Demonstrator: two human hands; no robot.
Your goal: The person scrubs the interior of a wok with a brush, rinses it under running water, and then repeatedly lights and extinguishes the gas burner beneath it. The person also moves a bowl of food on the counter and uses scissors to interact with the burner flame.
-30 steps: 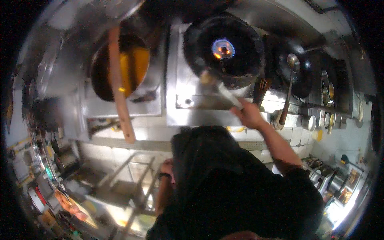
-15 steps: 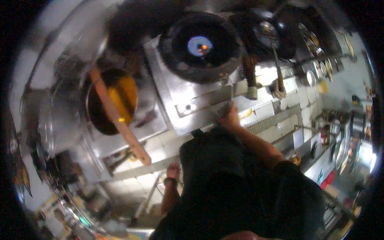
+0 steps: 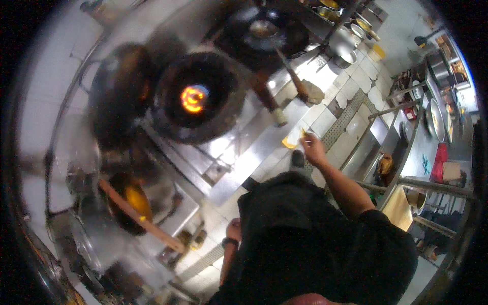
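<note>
My right hand point(image 3: 313, 149) is held out in front of the stove's front edge, its fingers curled together. Whether something small sits in them I cannot make out; a yellow-and-white piece point(image 3: 291, 141) shows beside the fingertips. My left hand point(image 3: 234, 230) hangs low beside the dark apron, its fingers mostly hidden. Ahead of me a round black burner point(image 3: 198, 119) glows orange in its middle. To its right a wok point(image 3: 290, 43) holds a ladle point(image 3: 288, 68) with a wooden handle. Another wooden handle point(image 3: 267, 101) juts out over the steel counter point(image 3: 249, 157).
A dark wok point(image 3: 119, 96) leans at the back left. Nearer, a long wooden handle point(image 3: 142, 218) lies across a pot of yellow liquid point(image 3: 136, 199). Steel shelving point(image 3: 406, 152) stands at the right, past a floor drain grate point(image 3: 351, 119). Several pots point(image 3: 345, 58) sit at the far right.
The view has swung, so the stove lies farther left. My right hand has come away from the stove front, toward the right. The burner's blue glow with an orange spot is now a larger orange one.
</note>
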